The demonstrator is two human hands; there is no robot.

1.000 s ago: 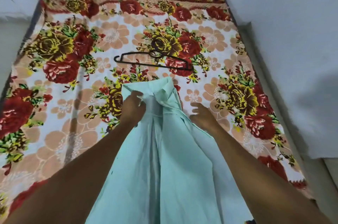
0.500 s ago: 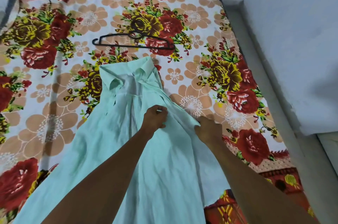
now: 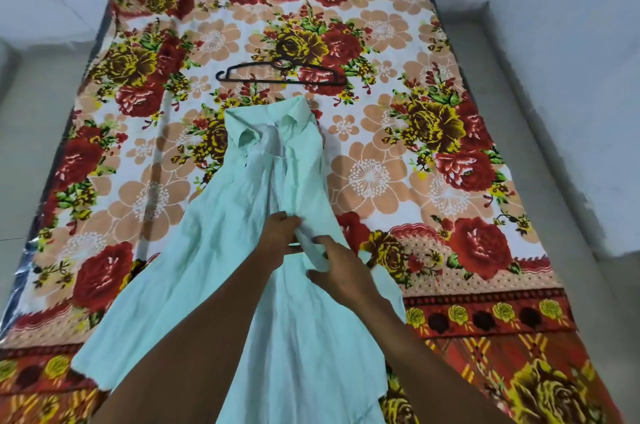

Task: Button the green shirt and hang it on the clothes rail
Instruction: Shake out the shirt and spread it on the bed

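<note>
Hands now meet lower on the placket

Our left hand (image 3: pixel 278 236) and right hand (image 3: pixel 341 273), earlier apart, pinch the green shirt (image 3: pixel 242 250) mid-bed; buttoning proceeds downward.

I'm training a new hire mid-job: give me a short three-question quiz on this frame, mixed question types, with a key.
1. True or false: the black hanger is already inside the green shirt.
2. Multiple choice: where do both hands work? A) at the collar B) on the front placket, about mid-shirt C) at the hem
3. Short answer: what does the shirt lie on?

Key
1. False: the hanger lies on the bed beyond the collar, apart from the shirt.
2. B: the left hand and right hand pinch the front edges together there.
3. A floral bedsheet.
</note>
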